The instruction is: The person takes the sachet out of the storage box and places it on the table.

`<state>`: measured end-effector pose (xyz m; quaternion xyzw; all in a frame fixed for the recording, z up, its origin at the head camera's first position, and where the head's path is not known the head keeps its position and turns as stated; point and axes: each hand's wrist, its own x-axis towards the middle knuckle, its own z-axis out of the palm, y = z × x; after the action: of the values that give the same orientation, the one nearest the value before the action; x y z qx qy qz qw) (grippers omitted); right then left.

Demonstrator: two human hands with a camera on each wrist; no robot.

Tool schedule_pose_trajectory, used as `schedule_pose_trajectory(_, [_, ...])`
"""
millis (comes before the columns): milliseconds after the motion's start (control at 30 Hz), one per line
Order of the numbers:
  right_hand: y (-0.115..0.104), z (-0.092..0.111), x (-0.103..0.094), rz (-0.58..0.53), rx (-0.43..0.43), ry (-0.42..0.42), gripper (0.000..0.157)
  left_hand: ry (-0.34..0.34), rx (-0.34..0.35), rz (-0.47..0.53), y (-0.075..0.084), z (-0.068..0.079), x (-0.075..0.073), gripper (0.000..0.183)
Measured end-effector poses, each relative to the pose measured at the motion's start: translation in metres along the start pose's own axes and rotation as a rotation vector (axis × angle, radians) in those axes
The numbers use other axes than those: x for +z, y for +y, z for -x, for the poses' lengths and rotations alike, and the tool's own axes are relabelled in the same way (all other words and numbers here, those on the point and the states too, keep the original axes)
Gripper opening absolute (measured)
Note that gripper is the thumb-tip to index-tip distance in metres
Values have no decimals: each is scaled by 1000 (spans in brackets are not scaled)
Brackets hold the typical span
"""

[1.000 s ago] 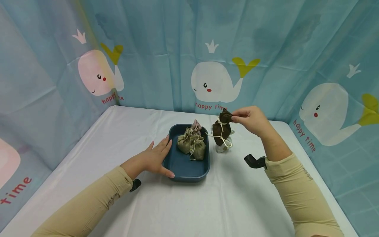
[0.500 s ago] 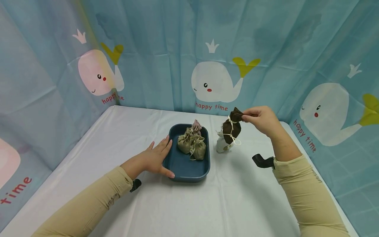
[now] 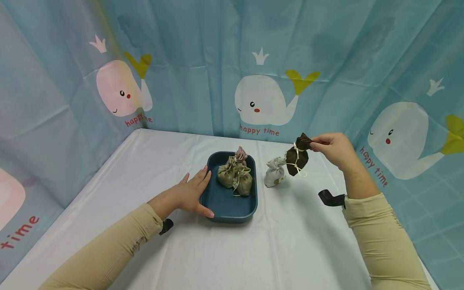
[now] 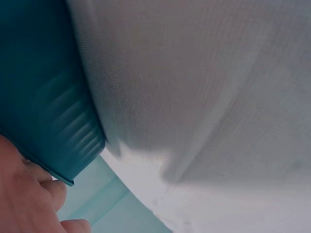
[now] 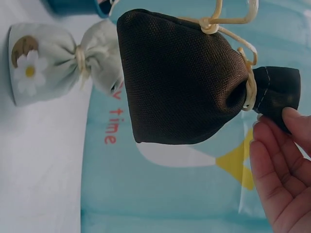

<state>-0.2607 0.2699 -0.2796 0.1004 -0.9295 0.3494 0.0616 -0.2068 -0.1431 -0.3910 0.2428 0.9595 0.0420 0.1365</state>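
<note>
Between thumb and fingertips, my right hand [image 3: 333, 148] pinches the gathered top of a dark brown drawstring pouch [image 3: 297, 161]. In the right wrist view the pouch [image 5: 180, 77] hangs by its neck, its cream cord tied in a knot. Just left of it a pale grey drawstring pouch [image 3: 274, 172] stands on the table; a daisy print shows on this pale pouch [image 5: 43, 68] up close. My left hand [image 3: 190, 193] rests with spread fingers against the left rim of a dark blue tray [image 3: 228, 207]. Inside the tray are two olive pouches [image 3: 242, 181] and a pinkish one [image 3: 241, 155].
A white cloth [image 3: 232, 257] covers the table. Blue curtains [image 3: 195, 72] printed with whales hang round its back and sides. Black wrist straps with mounts [image 3: 331, 198] stick out by both sleeves.
My right hand has carried the brown pouch to the right, away from the tray, uncovering the pale grey pouch that it overlapped. The left hand and the tray have stayed put.
</note>
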Motion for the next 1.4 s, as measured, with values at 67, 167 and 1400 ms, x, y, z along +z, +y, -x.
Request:
schedule_pose_trajectory(67, [3,0,-1,4,13,0,31,0,-1,0,0,0,0,129])
schedule_pose_trajectory(167, [6,1,-1,2,23,-6,31,1,-1,-4,-1,0,1,129])
schedule_pose_trajectory(1400, [49,-9,35,97,90,-122,24,6,4,21,-3,-2,2,129])
